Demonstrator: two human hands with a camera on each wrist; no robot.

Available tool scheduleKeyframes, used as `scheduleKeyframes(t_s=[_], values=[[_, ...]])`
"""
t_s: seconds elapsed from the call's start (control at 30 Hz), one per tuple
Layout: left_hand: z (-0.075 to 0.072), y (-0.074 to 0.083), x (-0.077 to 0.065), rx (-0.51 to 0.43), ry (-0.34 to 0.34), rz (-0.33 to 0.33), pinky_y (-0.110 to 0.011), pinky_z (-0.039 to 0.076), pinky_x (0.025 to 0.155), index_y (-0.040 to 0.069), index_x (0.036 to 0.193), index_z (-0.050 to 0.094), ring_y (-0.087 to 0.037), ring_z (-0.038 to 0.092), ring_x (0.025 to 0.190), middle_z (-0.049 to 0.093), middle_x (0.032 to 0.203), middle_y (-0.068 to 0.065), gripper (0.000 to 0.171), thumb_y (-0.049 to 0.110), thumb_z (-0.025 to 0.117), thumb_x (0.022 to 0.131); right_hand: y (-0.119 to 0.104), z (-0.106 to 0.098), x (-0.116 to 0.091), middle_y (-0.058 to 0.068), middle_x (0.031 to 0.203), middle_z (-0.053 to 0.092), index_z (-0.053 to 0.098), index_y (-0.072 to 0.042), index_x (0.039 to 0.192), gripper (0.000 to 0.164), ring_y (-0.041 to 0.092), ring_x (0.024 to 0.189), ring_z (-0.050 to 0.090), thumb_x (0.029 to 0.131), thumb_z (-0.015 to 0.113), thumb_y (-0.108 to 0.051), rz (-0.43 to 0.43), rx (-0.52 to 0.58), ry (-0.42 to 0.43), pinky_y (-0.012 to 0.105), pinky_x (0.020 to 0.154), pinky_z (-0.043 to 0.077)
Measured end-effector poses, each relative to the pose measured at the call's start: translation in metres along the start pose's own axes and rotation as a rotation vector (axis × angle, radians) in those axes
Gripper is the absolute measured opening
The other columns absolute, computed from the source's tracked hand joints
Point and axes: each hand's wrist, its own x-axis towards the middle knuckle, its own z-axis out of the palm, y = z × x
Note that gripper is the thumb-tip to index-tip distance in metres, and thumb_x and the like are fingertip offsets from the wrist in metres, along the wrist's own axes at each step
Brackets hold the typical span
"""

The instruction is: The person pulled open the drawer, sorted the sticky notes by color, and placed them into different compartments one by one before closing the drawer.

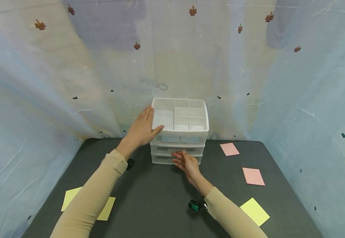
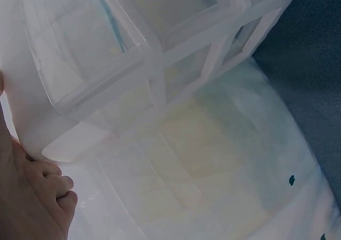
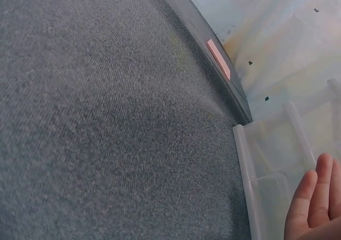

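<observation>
A white plastic drawer unit [image 1: 179, 132] with clear drawer fronts stands at the back of the dark table, its top divided into compartments. My left hand [image 1: 141, 129] rests on its upper left edge, fingers straight along the side and thumb over the front rim. In the left wrist view, that hand [image 2: 37, 197] touches the unit's white top edge [image 2: 32, 107]. My right hand [image 1: 188, 165] is palm up at the lower drawers' fronts, fingers extended near the middle. In the right wrist view, the fingers [image 3: 319, 192] are beside a clear drawer front [image 3: 272, 144]; contact cannot be told.
Two pink sticky-note pads [image 1: 229, 149] [image 1: 253, 176] lie right of the unit, with a yellow pad [image 1: 255, 211] nearer. Yellow notes [image 1: 107, 209] lie at left, partly hidden by my left sleeve. A patterned curtain [image 1: 172, 66] hangs behind the table [image 1: 157, 198].
</observation>
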Motion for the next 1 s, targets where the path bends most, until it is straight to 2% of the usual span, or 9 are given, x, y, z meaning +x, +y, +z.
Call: scheduleKeyframes(t_s=[0.43,0.67,1.0], values=[[0.002,0.000,0.001,-0.005,0.015,-0.001,-0.050,0.010,0.130,0.000,0.166,-0.001,-0.035,0.002,0.161,-0.007,0.174,-0.016,0.096,0.064,0.038,0.107,0.003,0.000,-0.003,0.017,0.134,0.068,0.059,0.002,0.142,0.052,0.023,0.111,0.073,0.114,0.044,-0.038,-0.004,0.007,0.001,0.035,0.095,0.060],[0.003,0.000,0.001,-0.002,0.015,0.000,-0.051,0.010,0.130,0.001,0.166,-0.004,-0.035,0.002,0.161,-0.007,0.174,-0.016,0.096,0.065,0.037,0.107,0.004,-0.001,-0.009,0.018,0.136,0.067,0.057,0.004,0.143,0.054,0.018,0.106,0.074,0.114,0.041,-0.039,-0.012,-0.003,-0.024,0.035,0.094,0.060],[0.002,-0.001,0.001,-0.007,0.011,-0.004,-0.050,0.010,0.130,0.000,0.166,-0.003,-0.034,0.001,0.161,-0.008,0.174,-0.016,0.096,0.064,0.038,0.107,0.007,-0.001,-0.021,0.015,0.134,0.069,0.056,0.005,0.144,0.053,0.019,0.107,0.074,0.115,0.041,-0.037,-0.032,-0.021,-0.063,0.037,0.095,0.060]])
